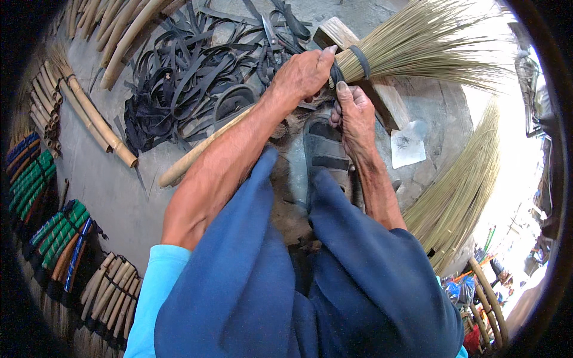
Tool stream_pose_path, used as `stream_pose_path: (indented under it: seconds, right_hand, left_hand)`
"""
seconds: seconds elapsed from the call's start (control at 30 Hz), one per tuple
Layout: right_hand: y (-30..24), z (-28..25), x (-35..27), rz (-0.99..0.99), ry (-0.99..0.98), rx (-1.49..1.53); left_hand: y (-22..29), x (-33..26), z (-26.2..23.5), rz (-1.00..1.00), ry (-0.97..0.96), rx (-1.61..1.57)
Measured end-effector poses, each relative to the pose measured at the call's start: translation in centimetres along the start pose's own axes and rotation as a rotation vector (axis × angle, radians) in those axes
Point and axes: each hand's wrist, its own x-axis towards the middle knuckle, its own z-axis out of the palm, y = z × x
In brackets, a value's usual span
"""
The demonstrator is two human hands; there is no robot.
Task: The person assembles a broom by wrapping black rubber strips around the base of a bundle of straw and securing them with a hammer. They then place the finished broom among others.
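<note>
A straw broom (412, 49) lies across in front of me, its bristles fanning out to the far right and its bamboo handle (200, 148) running down left beneath my left forearm. My left hand (303, 73) is closed around the broom's neck. A black rubber strip (337, 74) wraps the neck between my hands. Fingers pinched, my right hand (357, 113) grips this strip just below the neck. Farther along the bristles sits a second black band (359, 61). Part of the neck is hidden behind my fingers.
Black rubber strips (185, 77) lie heaped at the far left, with scissors (270, 33) beside them. A wooden block (382, 98) lies under the bristles. Loose straw (462, 185) rests at right. Bamboo poles (98, 119) and bundled handles (110, 292) line the left. My sandalled foot (327, 149) is below my hands.
</note>
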Motion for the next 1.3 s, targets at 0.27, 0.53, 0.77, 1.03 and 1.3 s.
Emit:
stream_pose_path:
  seconds: [0.27,0.53,0.77,1.03,1.3]
  right_hand:
    - [-1.2,2.2,2.3,0.057,0.04,0.064]
    - [-1.0,2.0,2.4,0.065,0.058,0.117]
    - [-1.0,1.6,2.6,0.071,0.005,0.167]
    - [-0.2,0.6,2.8,0.018,-0.047,0.207]
    - [0.5,-0.2,3.5,0.059,-0.086,0.223]
  left_hand:
    - [-0.4,1.1,-2.8,0.117,-0.026,0.121]
    - [-0.4,-0.6,-1.9,-0.106,-0.035,-0.108]
    - [0.1,-1.7,-2.7,0.037,0.014,-0.269]
    - [-0.3,-1.6,-2.4,0.035,0.017,-0.139]
    - [0.3,-1.7,-2.8,0.024,-0.081,-0.393]
